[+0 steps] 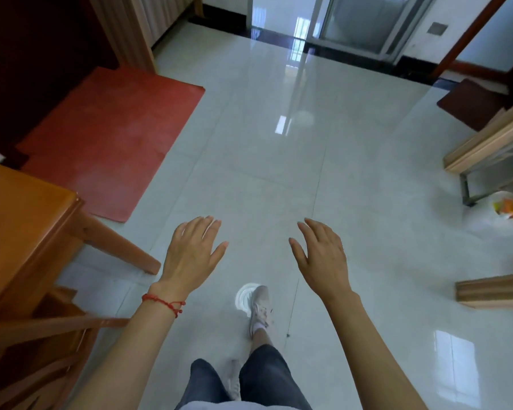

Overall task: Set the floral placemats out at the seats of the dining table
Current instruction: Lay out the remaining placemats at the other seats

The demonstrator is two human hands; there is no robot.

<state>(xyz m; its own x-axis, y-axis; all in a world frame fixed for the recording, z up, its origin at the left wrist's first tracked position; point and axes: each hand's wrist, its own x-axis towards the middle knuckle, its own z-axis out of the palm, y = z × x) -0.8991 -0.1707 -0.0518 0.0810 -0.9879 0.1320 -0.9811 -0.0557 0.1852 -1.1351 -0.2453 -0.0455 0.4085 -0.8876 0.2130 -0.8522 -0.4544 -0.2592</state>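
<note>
No floral placemat shows in this view. My left hand [191, 250] and my right hand [320, 255] are both stretched out in front of me over the shiny tiled floor, palms down, fingers spread, holding nothing. A red string bracelet circles my left wrist. The orange-brown wooden dining table [21, 232] fills the left edge, its corner just left of my left hand, with one leg [122, 247] angling toward the floor. My legs and one pale shoe show below, mid-step.
A wooden chair [42, 344] is tucked under the table at lower left. A red floor mat [113, 137] lies beyond the table. Light wood furniture edges [486, 146] and a plastic bag [510, 211] sit at right. Glass doors [365, 22] stand far ahead.
</note>
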